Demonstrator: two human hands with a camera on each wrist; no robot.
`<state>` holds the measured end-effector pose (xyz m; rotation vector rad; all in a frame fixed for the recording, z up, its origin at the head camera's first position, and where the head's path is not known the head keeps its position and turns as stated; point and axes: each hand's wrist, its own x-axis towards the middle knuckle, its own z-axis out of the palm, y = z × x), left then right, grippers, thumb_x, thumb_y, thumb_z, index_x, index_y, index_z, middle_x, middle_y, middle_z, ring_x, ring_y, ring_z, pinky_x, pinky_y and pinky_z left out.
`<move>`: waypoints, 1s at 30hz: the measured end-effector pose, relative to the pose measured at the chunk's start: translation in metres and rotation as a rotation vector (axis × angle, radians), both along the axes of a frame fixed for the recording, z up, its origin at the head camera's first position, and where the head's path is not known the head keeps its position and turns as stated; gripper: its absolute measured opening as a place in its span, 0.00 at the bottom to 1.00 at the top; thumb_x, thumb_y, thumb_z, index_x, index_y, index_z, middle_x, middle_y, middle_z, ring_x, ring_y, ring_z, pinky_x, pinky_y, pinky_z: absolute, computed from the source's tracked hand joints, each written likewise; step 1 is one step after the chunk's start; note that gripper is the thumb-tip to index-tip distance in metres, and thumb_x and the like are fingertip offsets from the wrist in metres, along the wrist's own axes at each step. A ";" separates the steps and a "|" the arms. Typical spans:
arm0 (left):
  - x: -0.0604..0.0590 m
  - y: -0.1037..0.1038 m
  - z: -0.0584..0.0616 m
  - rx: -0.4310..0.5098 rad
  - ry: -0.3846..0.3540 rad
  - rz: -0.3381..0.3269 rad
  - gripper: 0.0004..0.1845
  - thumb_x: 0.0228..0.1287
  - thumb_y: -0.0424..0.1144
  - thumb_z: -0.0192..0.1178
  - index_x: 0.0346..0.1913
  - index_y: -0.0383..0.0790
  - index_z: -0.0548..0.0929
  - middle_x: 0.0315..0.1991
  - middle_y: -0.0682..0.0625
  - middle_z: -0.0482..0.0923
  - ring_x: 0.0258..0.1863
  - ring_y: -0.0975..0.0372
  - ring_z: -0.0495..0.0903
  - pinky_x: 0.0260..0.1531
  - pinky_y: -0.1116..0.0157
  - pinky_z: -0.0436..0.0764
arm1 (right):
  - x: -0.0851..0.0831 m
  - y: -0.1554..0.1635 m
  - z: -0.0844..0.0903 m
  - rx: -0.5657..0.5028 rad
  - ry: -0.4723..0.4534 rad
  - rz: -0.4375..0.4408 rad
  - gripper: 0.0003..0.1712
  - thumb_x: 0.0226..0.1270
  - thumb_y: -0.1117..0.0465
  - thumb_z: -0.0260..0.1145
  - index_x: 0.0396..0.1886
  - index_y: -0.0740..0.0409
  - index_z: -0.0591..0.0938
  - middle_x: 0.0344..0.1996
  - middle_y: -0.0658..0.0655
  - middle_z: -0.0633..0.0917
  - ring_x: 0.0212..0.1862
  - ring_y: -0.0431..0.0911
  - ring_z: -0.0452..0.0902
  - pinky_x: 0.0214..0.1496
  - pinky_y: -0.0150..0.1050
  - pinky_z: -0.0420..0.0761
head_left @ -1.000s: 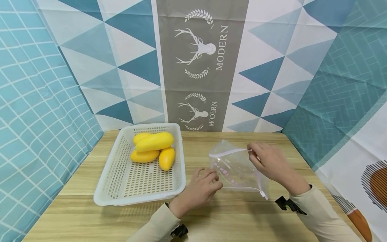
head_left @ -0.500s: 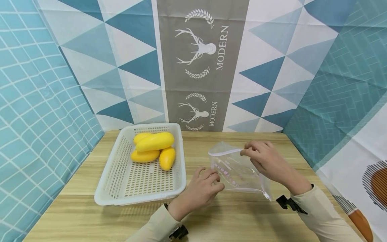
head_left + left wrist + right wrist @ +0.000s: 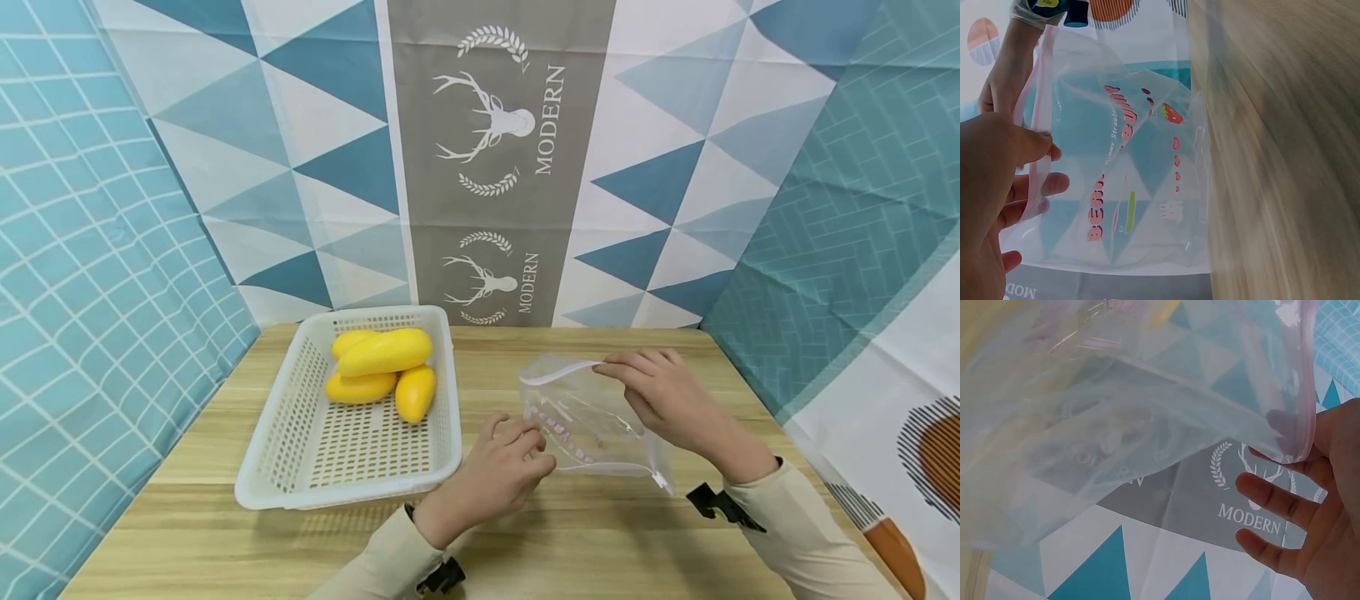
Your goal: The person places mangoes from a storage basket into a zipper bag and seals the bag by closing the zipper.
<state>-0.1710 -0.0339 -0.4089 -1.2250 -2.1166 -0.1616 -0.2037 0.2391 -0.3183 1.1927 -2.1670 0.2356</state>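
A clear zip bag [image 3: 588,425] with pink lettering is held between both hands above the wooden table. My left hand [image 3: 495,471] pinches its rim on the near left side; in the left wrist view the thumb [image 3: 1032,144] lies over the pink strip with fingers behind. On the far side, my right hand [image 3: 667,404] pinches the opposite rim, its other fingers spread in the right wrist view, where the bag [image 3: 1147,412] sags to the left. A white zip slider [image 3: 659,480] hangs at the near right corner. The mouth stands parted between the hands.
To the left, a white perforated basket [image 3: 262,442] holds several yellow mangoes [image 3: 385,351] piled toward its back. The wooden table [image 3: 592,550] runs under everything. Patterned cloth [image 3: 495,167] walls enclose the back and both sides.
My right hand has shifted slightly left along the bag's far rim, and the rim has moved with it. The left hand has barely moved. The basket and mangoes stay put.
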 end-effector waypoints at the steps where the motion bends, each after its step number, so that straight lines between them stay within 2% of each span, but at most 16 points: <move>1: 0.000 0.000 0.000 0.001 0.001 -0.002 0.03 0.66 0.41 0.60 0.35 0.53 0.77 0.40 0.56 0.77 0.54 0.59 0.74 0.56 0.47 0.69 | 0.000 0.000 0.000 -0.003 0.000 0.001 0.18 0.70 0.69 0.53 0.53 0.61 0.83 0.47 0.58 0.84 0.47 0.57 0.80 0.43 0.56 0.74; 3: -0.001 -0.001 0.001 0.000 0.010 -0.003 0.03 0.64 0.41 0.61 0.35 0.53 0.77 0.40 0.56 0.76 0.54 0.60 0.74 0.56 0.47 0.69 | 0.000 0.000 0.000 -0.010 -0.009 0.002 0.18 0.73 0.65 0.49 0.52 0.62 0.83 0.47 0.58 0.84 0.47 0.57 0.80 0.43 0.57 0.74; 5: -0.001 -0.002 0.001 0.002 0.007 -0.007 0.03 0.64 0.42 0.62 0.35 0.53 0.78 0.40 0.56 0.77 0.54 0.59 0.74 0.55 0.48 0.69 | 0.000 0.000 0.000 -0.010 -0.025 -0.002 0.18 0.74 0.62 0.51 0.53 0.62 0.83 0.47 0.58 0.84 0.48 0.57 0.80 0.44 0.57 0.74; 10: -0.004 -0.006 0.002 -0.008 0.010 0.001 0.03 0.64 0.41 0.61 0.34 0.53 0.77 0.40 0.56 0.76 0.54 0.59 0.74 0.55 0.48 0.70 | 0.001 0.003 0.000 -0.009 -0.065 -0.016 0.21 0.60 0.67 0.63 0.55 0.60 0.83 0.49 0.57 0.84 0.50 0.57 0.79 0.46 0.57 0.73; 14: -0.005 -0.007 0.002 -0.015 0.020 0.005 0.03 0.64 0.41 0.60 0.34 0.53 0.77 0.40 0.56 0.77 0.54 0.60 0.74 0.56 0.48 0.70 | 0.002 0.005 0.000 -0.022 -0.072 -0.021 0.23 0.56 0.69 0.66 0.54 0.60 0.82 0.47 0.57 0.84 0.49 0.56 0.80 0.46 0.58 0.74; 16: -0.005 -0.008 0.002 -0.014 0.024 0.002 0.03 0.64 0.41 0.60 0.33 0.53 0.77 0.40 0.56 0.77 0.53 0.59 0.75 0.55 0.47 0.71 | 0.003 0.006 0.000 -0.043 -0.095 -0.033 0.24 0.55 0.71 0.66 0.55 0.62 0.80 0.44 0.57 0.84 0.45 0.54 0.81 0.44 0.54 0.77; 18: -0.005 -0.008 0.002 -0.012 0.022 -0.002 0.03 0.64 0.40 0.60 0.33 0.52 0.77 0.40 0.56 0.77 0.53 0.59 0.75 0.54 0.47 0.72 | 0.005 0.006 0.001 -0.079 -0.156 -0.063 0.24 0.56 0.72 0.67 0.56 0.63 0.79 0.41 0.56 0.84 0.40 0.50 0.81 0.38 0.48 0.79; 22: -0.004 -0.010 0.003 -0.019 0.018 -0.003 0.04 0.65 0.41 0.61 0.33 0.52 0.77 0.40 0.56 0.77 0.53 0.59 0.75 0.53 0.46 0.73 | 0.010 0.006 0.002 -0.165 -0.362 -0.150 0.22 0.65 0.70 0.64 0.59 0.63 0.77 0.38 0.52 0.84 0.35 0.42 0.79 0.33 0.39 0.79; 25: -0.004 -0.011 0.005 -0.025 0.020 -0.001 0.04 0.65 0.41 0.61 0.33 0.52 0.77 0.40 0.56 0.77 0.54 0.59 0.75 0.54 0.46 0.73 | 0.012 0.006 0.003 -0.236 -0.488 -0.187 0.18 0.70 0.69 0.61 0.58 0.63 0.77 0.38 0.51 0.84 0.34 0.41 0.80 0.33 0.37 0.80; 30: -0.005 -0.013 0.009 -0.040 0.036 0.006 0.05 0.64 0.43 0.63 0.33 0.53 0.76 0.40 0.56 0.77 0.54 0.59 0.75 0.56 0.46 0.70 | 0.012 0.006 0.005 -0.352 -0.654 -0.191 0.15 0.73 0.69 0.57 0.56 0.65 0.79 0.36 0.55 0.85 0.31 0.40 0.81 0.28 0.36 0.80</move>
